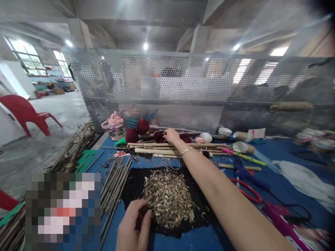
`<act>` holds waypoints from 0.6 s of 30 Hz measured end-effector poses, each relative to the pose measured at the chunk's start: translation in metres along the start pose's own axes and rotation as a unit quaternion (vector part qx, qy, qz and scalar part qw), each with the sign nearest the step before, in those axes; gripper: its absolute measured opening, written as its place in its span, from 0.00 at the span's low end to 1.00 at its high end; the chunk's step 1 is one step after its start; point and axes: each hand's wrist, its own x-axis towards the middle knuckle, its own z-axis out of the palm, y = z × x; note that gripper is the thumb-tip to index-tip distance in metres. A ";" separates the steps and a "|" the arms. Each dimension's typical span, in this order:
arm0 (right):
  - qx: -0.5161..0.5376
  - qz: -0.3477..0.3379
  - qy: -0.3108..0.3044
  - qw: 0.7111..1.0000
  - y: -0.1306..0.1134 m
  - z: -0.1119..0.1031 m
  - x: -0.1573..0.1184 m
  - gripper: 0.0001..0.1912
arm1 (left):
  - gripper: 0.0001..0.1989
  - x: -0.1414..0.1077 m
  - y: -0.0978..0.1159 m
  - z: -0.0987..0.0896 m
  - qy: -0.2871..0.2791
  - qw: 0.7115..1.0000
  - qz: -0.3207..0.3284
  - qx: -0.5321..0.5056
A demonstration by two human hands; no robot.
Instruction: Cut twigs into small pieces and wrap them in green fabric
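My right hand (171, 136) reaches far forward over the bundle of sticks, its fingers bent down at dark red material (185, 137); what the fingertips hold, if anything, is hidden. At the near left edge of a black cloth (134, 181), my left hand (134, 225) is held with thumb and fingers curled and a gap between them. Beside it, a pile of dry chips or husks (170, 198) covers the middle of the cloth. Two dark red balls (143, 126) lie behind the sticks (157, 151), left of my right hand.
Thin twigs (115, 184) lie left of the cloth. A blue glue gun (246, 174), red cable loop (258, 195), green-pink stick (243, 157) and paper cups (243, 147) are at the right. A perforated metal screen (157, 87) stands behind; a pink-lidded jar (116, 130) is at back left.
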 end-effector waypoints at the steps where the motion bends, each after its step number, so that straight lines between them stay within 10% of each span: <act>1: 0.014 0.009 0.010 1.000 0.001 0.000 0.004 0.07 | 0.10 0.000 0.000 0.000 -0.001 1.000 0.002 0.001; 10: 0.151 0.075 0.066 0.984 0.027 -0.038 0.018 0.18 | 0.10 -0.002 0.000 0.000 -0.036 0.999 0.010 0.004; 18: 0.112 0.046 0.126 0.985 0.040 -0.041 -0.066 0.23 | 0.12 0.005 0.016 -0.009 -0.043 0.999 -0.030 0.015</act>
